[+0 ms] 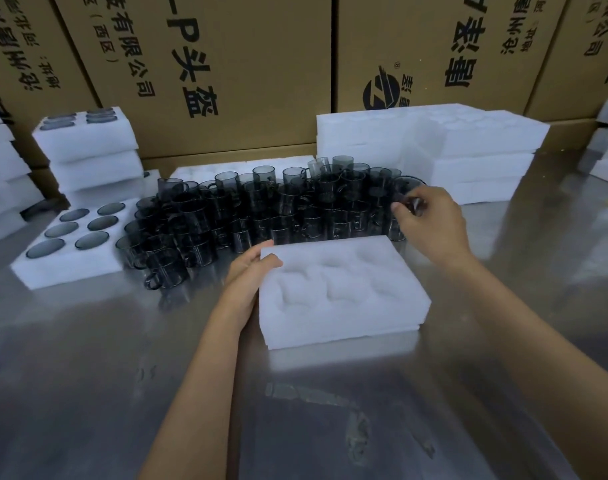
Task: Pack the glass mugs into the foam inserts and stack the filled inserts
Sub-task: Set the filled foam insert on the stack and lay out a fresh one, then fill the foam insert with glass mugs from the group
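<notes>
the left hand point(252, 268) grips the near-left corner of an empty white foam insert with six round wells point(340, 289); the thumb lies over the top edge and the fingers sit behind the left wall. this insert rests flat on the reflective metal worktop point(122, 393), directly in front of the person. the right hand point(430, 220) is just beyond the insert's far-right corner, its grip pinching a smoky dark glass mug point(408, 190) between thumb and fingertips at the right end of the crowd of loose dark glass mugs point(261, 209). the pinched mug is blurred, so its tilt cannot be judged. the crowd of mugs stands in a broad band across the worktop, touching the far edge of the empty insert and running left from the right hand. left of the mugs lies a filled white foam insert point(70, 244), showing six dark mug rims in two rows. behind it stands a stack of filled white foam inserts point(91, 157), dark rims visible in the top one. to the right rear, beside the right hand, stands a stack of empty white foam inserts point(468, 147). brown cardboard cartons with black printed characters point(226, 64) form a wall behind everything. more white foam blocks point(1, 168) sit at the far left edge.
</notes>
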Motion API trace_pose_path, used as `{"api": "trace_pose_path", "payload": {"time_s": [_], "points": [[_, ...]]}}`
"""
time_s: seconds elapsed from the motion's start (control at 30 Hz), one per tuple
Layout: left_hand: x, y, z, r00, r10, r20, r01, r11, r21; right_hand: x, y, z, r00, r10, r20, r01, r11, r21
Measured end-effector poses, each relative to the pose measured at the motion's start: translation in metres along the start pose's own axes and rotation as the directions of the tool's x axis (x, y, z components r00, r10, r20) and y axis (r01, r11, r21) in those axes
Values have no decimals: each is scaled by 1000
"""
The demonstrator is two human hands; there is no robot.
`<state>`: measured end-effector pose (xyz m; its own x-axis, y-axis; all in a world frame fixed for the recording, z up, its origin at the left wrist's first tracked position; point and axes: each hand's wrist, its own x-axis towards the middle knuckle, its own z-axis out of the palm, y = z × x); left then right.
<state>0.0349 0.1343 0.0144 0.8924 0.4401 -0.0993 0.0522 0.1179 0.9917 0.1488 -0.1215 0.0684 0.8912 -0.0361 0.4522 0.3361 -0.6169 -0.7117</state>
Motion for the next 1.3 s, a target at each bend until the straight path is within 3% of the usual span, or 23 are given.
{"api": "trace_pose_path", "payload": {"time_s": [0.07, 0.13, 0.2, 0.23, 0.37, 0.5, 0.67, 0.73, 0.8, 0.9, 1.17, 1.3], "points": [[-3, 2, 1, 1000, -19, 0, 19, 1000, 14, -16, -23, -2, 997, -73, 2, 73, 996, 56], [-6, 7, 4, 999, 37, -24, -31, 979, 199, -34, -42, 2, 981, -178, 71, 167, 976, 137], [-12, 16, 7, 973, 231, -10, -191, 828, 528, -51, -55, 11, 942, -278, 185, 224, 937, 270], [-17, 21, 8, 943, 329, 46, -291, 753, 591, -59, -60, 16, 922, -314, 226, 236, 920, 314], [-37, 35, 12, 861, 451, 237, -507, 714, 483, -76, -67, 38, 889, -365, 276, 255, 896, 364], [-46, 26, 11, 811, 561, 164, -525, 576, 626, -86, -62, 45, 878, -382, 288, 198, 839, 507], [-49, 24, 6, 673, 727, 134, -566, 391, 726, -89, -56, 43, 867, -404, 292, 207, 825, 526], [-48, 25, 4, 704, 697, 136, -562, 430, 707, -91, -53, 44, 852, -400, 336, 178, 827, 534], [-45, 26, -1, 781, 608, 145, -527, 517, 674, -89, -51, 45, 832, -380, 404, 120, 834, 538], [-44, 25, -4, 857, 453, 246, -498, 602, 624, -83, -47, 48, 789, -316, 526, 27, 874, 484], [-42, 21, -3, 903, 383, 197, -426, 730, 534, -78, -58, 49, 762, -235, 603, 16, 938, 346], [-47, 28, -6, 905, 351, 240, -425, 730, 536, -85, -59, 40, 759, -201, 619, -18, 944, 329]]}}
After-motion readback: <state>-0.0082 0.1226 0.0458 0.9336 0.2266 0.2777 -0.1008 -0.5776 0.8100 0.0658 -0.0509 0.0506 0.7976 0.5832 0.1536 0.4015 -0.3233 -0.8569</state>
